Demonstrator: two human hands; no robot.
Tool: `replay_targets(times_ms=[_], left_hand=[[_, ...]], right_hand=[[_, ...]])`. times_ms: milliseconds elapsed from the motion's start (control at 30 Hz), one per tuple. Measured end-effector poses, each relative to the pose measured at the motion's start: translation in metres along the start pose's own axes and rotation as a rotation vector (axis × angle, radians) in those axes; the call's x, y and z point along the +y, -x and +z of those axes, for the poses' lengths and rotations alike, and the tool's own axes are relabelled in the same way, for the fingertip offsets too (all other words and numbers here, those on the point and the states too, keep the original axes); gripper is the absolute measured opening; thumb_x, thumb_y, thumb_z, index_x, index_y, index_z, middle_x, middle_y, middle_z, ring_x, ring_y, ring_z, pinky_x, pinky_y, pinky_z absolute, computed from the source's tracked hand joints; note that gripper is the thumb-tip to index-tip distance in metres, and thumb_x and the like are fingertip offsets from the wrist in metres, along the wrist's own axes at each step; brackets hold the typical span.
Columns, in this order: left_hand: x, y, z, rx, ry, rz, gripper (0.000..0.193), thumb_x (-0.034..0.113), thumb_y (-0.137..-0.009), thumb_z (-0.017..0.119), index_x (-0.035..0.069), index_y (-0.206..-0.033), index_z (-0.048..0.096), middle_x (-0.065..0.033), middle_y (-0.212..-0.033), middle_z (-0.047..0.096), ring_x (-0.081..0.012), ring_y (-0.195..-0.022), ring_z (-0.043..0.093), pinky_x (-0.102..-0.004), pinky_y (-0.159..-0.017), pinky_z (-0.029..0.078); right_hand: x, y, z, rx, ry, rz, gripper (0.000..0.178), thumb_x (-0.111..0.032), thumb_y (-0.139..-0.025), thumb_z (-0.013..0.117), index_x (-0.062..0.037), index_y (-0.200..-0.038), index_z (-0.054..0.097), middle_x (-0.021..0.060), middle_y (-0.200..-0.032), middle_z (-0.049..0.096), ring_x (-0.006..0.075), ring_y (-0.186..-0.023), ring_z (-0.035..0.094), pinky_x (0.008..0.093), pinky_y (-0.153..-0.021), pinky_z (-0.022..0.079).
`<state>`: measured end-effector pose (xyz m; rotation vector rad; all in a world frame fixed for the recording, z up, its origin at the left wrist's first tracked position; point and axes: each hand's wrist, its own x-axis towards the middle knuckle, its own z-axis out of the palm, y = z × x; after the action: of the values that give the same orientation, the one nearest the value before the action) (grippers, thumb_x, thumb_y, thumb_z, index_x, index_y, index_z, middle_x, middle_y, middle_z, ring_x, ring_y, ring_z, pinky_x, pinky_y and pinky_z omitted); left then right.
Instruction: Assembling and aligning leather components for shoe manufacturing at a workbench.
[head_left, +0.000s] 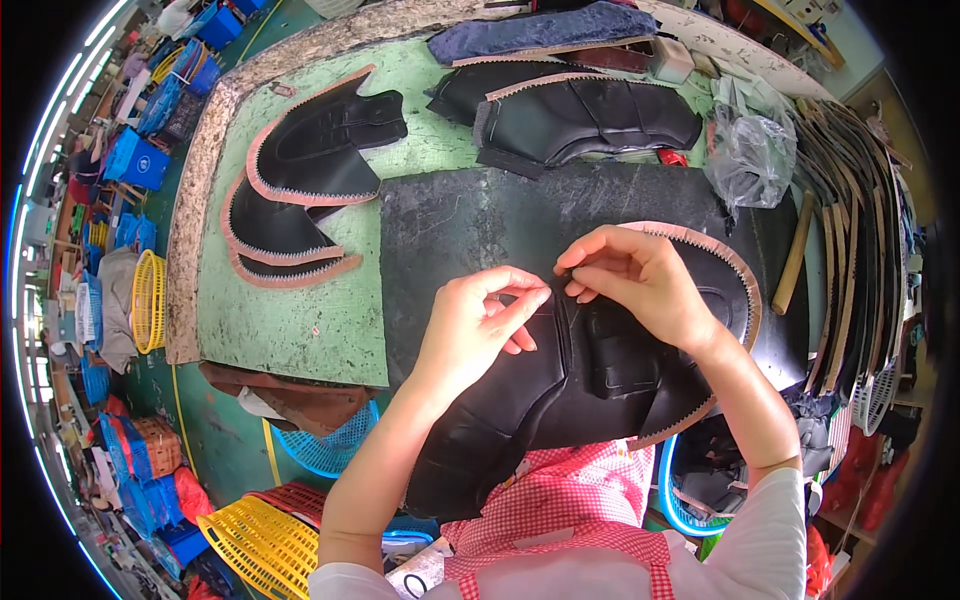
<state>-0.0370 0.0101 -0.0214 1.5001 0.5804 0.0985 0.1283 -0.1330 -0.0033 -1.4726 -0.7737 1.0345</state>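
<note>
A black leather boot upper (500, 385) with seams and a toothed pink-brown border (752, 290) lies in front of me, its near part hanging over the table's edge towards my lap. My left hand (478, 325) pinches thumb and index finger together at its far edge, other fingers curled. Close beside it, my right hand (640, 285) also pinches the edge, its fingertips nearly meeting the left ones. The dark leather against the dark mat (450, 225) makes the exact grip hard to see. A stitched pocket-like panel (612, 350) shows below my right hand.
More black leather uppers (300, 145) lie at the left and far side of the green table (290, 335). Dark blue fleece (540, 28), a clear plastic bag (750, 150), a wooden stick (793, 255) and stacked strips (850, 240) lie around. Baskets (265, 545) stand below.
</note>
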Motion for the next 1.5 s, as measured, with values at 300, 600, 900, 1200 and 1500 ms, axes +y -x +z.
replay_targets(times_ms=[300,600,900,1200,1500], left_hand=[[-0.004,-0.001,0.000,0.004,0.018,-0.004,0.020,0.016,-0.096,0.069,-0.001,-0.107,0.071,-0.0065,-0.093,0.073,-0.0101,-0.059,0.067,-0.0220,-0.052,0.053],[-0.004,-0.002,0.001,-0.009,-0.020,0.019,0.018,0.013,-0.095,0.069,-0.001,-0.106,0.071,-0.0063,-0.092,0.074,-0.0093,-0.058,0.067,-0.0221,-0.050,0.052],[-0.006,-0.001,0.001,0.011,0.034,0.038,0.017,0.012,-0.094,0.071,-0.002,-0.103,0.068,-0.0074,-0.091,0.072,-0.0115,-0.059,0.067,-0.0215,-0.048,0.051],[-0.005,-0.001,0.004,0.032,0.008,0.046,0.016,0.011,-0.095,0.069,-0.002,-0.105,0.068,-0.0073,-0.090,0.071,-0.0110,-0.057,0.067,-0.0217,-0.047,0.050],[-0.001,0.001,0.003,0.126,-0.063,0.077,0.012,0.011,-0.096,0.068,0.001,-0.101,0.066,-0.0052,-0.088,0.069,-0.0097,-0.056,0.065,-0.0202,-0.044,0.045]], right_hand=[[-0.003,-0.001,0.002,-0.009,0.109,0.029,0.013,0.005,-0.090,0.068,0.0034,-0.103,0.069,0.0068,-0.104,0.071,0.0134,-0.097,0.069,0.0265,-0.089,0.057],[0.002,-0.002,0.009,0.056,0.297,-0.098,0.013,0.000,-0.086,0.074,0.0027,-0.098,0.070,0.0076,-0.100,0.071,0.0096,-0.089,0.069,0.0234,-0.078,0.057],[-0.003,-0.002,-0.001,0.010,0.007,0.053,0.019,0.002,-0.091,0.068,0.0025,-0.109,0.064,0.0079,-0.101,0.072,0.0124,-0.093,0.070,0.0255,-0.081,0.057],[-0.014,0.000,0.007,-0.047,0.298,0.082,0.023,0.001,-0.088,0.070,0.0038,-0.108,0.062,0.0126,-0.092,0.075,0.0122,-0.085,0.071,0.0245,-0.074,0.056],[-0.030,0.025,-0.025,0.332,0.818,-0.140,0.040,-0.003,-0.082,0.074,-0.0060,-0.121,0.065,0.0103,-0.115,0.063,0.0164,-0.062,0.058,0.0295,-0.061,0.050]])
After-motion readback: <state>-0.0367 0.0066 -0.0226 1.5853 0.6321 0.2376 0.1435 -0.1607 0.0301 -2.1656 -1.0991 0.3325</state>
